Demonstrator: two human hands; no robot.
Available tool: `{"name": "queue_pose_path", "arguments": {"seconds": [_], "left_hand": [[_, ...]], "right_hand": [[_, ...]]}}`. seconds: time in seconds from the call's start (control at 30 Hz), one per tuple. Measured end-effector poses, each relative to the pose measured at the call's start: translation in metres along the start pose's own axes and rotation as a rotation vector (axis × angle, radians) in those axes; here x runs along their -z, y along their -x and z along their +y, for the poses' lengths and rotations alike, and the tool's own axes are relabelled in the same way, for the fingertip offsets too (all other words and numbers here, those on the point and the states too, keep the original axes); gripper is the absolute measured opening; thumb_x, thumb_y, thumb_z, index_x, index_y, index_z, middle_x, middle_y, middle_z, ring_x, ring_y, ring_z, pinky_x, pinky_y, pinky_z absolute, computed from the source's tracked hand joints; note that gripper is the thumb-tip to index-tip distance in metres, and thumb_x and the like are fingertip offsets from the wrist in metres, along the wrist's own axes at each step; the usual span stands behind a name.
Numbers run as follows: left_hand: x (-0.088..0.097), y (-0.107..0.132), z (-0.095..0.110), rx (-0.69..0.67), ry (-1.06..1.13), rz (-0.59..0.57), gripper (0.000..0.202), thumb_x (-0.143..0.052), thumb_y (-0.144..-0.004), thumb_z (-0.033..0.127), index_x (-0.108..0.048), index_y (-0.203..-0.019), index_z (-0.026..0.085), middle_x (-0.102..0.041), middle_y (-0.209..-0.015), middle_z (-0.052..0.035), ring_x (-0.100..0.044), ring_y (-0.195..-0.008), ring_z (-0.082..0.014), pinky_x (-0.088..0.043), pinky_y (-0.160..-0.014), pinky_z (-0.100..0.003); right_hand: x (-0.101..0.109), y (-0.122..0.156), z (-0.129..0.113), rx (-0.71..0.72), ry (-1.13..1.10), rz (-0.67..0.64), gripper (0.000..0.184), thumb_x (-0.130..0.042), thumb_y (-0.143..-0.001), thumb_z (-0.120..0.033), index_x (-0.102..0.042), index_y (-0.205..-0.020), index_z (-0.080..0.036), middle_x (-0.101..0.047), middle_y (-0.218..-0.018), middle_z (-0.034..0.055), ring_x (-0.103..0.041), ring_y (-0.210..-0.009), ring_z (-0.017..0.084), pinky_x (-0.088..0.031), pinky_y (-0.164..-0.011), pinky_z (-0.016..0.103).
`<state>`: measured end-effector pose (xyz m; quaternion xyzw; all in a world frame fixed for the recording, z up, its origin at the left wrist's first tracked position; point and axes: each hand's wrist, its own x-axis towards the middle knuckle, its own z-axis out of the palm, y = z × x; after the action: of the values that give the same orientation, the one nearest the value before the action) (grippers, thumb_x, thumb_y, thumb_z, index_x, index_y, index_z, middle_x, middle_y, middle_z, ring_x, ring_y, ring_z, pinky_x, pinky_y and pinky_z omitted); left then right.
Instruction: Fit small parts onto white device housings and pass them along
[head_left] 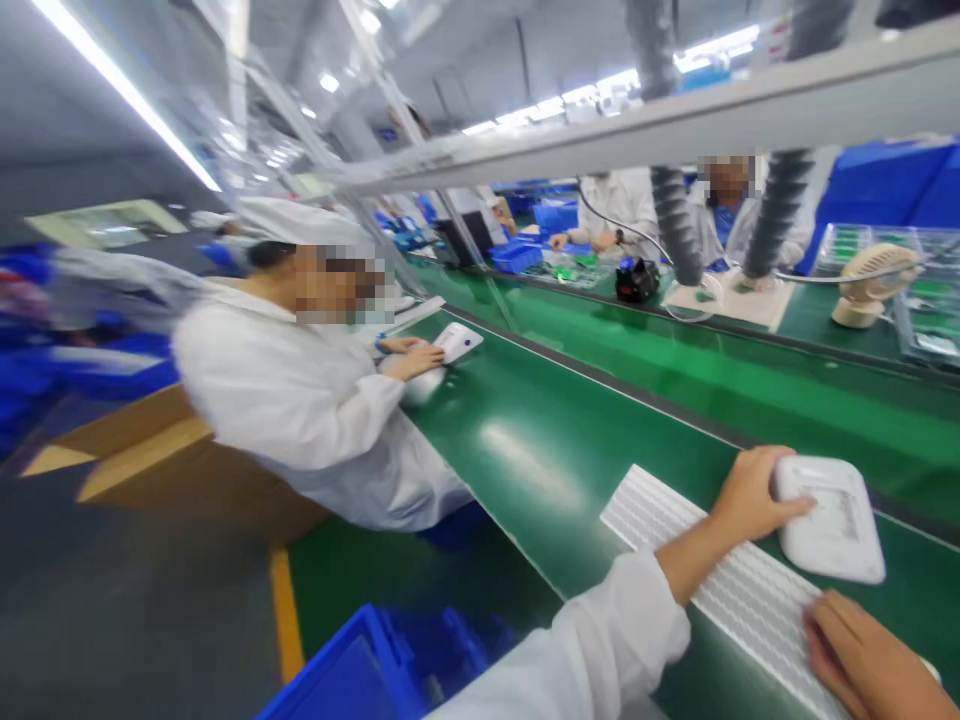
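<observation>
My left hand (754, 495) grips the left edge of a white plastic housing (832, 520) with rounded corners, its thumb lying over the upper face. A recessed rectangular area shows in the middle of that face. Below it, a long white strip (660, 510) with ribbed rows lies flat on the green work surface (517, 430), partly under my left forearm. My right hand (874, 655) is at the lower right, over the near end of the strip. Its fingers are curled together and point down; whatever they may hold is hidden.
A co-worker (292, 390) in white at the left handles another white device (457, 343). Blue bins (360, 670) stand on the floor below, near a cardboard box (180, 470). Across the bench are dark flexible ducts (679, 225), a small fan (870, 285) and more people.
</observation>
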<state>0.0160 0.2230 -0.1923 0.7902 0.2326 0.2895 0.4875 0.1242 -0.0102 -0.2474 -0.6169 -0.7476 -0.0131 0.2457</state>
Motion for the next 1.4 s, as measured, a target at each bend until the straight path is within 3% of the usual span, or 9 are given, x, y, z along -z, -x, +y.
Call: {"name": "queue_pose_path", "arguments": {"seconds": [0.1,0.2,0.37,0.53,0.63,0.77,1.03,1.23,1.4], "left_hand": [[0.004,0.001,0.005,-0.026,-0.053,0.011,0.064,-0.092,-0.088,0.028,-0.065,-0.146,0.022,-0.071,-0.151,-0.0140,-0.064,-0.142,-0.0348,-0.048,-0.130,-0.052],[0.005,-0.001,-0.003,-0.031,-0.051,0.016,0.060,-0.087,-0.092,0.027,-0.063,-0.147,0.025,-0.070,-0.155,-0.0123,-0.064,-0.144,-0.0347,-0.050,-0.128,-0.052],[0.004,-0.001,-0.016,-0.083,-0.035,0.015,0.058,-0.083,-0.098,0.031,-0.059,-0.151,0.024,-0.069,-0.154,-0.0139,-0.066,-0.141,-0.0326,-0.057,-0.118,-0.050],[0.016,0.006,0.006,-0.328,-0.093,0.163,0.027,-0.072,-0.107,0.031,-0.071,-0.133,0.023,-0.075,-0.138,-0.0124,-0.069,-0.132,-0.0294,-0.059,-0.109,-0.046],[0.020,0.013,0.024,-0.480,-0.046,-0.010,0.009,-0.069,-0.110,0.030,-0.075,-0.113,0.024,-0.080,-0.109,-0.0057,-0.075,-0.101,-0.0223,-0.063,-0.093,-0.038],[0.010,0.025,0.035,-0.502,-0.020,-0.172,0.010,-0.071,-0.111,0.032,-0.077,-0.111,0.024,-0.081,-0.100,-0.0036,-0.075,-0.084,-0.0187,-0.063,-0.082,-0.033],[0.001,0.029,0.034,-0.495,-0.082,-0.177,0.017,-0.065,-0.113,0.033,-0.075,-0.103,0.024,-0.079,-0.093,-0.0030,-0.074,-0.082,-0.0190,-0.063,-0.078,-0.032],[0.006,0.029,0.033,-0.536,-0.121,-0.241,0.010,-0.065,-0.111,0.027,-0.070,-0.103,0.025,-0.077,-0.094,-0.0024,-0.073,-0.082,-0.0185,-0.063,-0.080,-0.031],[0.006,0.030,0.032,-0.598,-0.122,-0.235,0.008,-0.064,-0.109,0.021,-0.068,-0.103,0.025,-0.077,-0.095,-0.0022,-0.075,-0.085,-0.0182,-0.062,-0.079,-0.031]], "right_hand": [[0.039,-0.025,-0.038,-0.162,-0.064,-0.070,0.014,-0.054,-0.109,-0.022,-0.064,-0.100,-0.026,-0.071,-0.090,0.0047,-0.070,-0.074,0.022,-0.057,-0.070,0.035],[0.057,-0.045,-0.054,-0.321,-0.192,-0.061,0.015,-0.053,-0.102,-0.015,-0.063,-0.096,-0.024,-0.067,-0.085,0.0023,-0.063,-0.071,0.018,-0.053,-0.068,0.030],[0.054,-0.060,-0.051,-0.495,-0.272,0.250,0.009,-0.059,-0.098,-0.021,-0.066,-0.094,-0.024,-0.068,-0.085,0.0025,-0.060,-0.073,0.018,-0.052,-0.074,0.031],[0.045,-0.073,-0.043,-0.759,-0.528,0.537,0.018,-0.068,-0.099,-0.040,-0.067,-0.089,-0.025,-0.067,-0.083,0.0018,-0.059,-0.071,0.019,-0.048,-0.067,0.031],[0.044,-0.075,-0.036,-0.866,-0.741,0.654,0.029,-0.073,-0.098,-0.051,-0.066,-0.091,-0.024,-0.064,-0.076,-0.0008,-0.055,-0.067,0.017,-0.045,-0.062,0.030],[0.045,-0.071,-0.034,-0.894,-0.797,0.667,0.032,-0.074,-0.097,-0.053,-0.068,-0.092,-0.023,-0.062,-0.073,-0.0017,-0.052,-0.063,0.015,-0.044,-0.059,0.029],[0.047,-0.071,-0.041,-0.823,-0.719,0.647,0.031,-0.072,-0.100,-0.052,-0.072,-0.093,-0.023,-0.070,-0.086,0.0022,-0.064,-0.071,0.017,-0.053,-0.065,0.029],[0.049,-0.070,-0.039,-0.842,-0.959,0.596,0.045,-0.081,-0.095,-0.066,-0.074,-0.097,-0.022,-0.075,-0.083,0.0026,-0.070,-0.071,0.019,-0.061,-0.071,0.034],[0.053,-0.069,-0.036,-0.916,-1.184,0.518,0.047,-0.084,-0.091,-0.064,-0.074,-0.089,-0.019,-0.072,-0.073,0.0003,-0.059,-0.057,0.013,-0.049,-0.057,0.027]]}}
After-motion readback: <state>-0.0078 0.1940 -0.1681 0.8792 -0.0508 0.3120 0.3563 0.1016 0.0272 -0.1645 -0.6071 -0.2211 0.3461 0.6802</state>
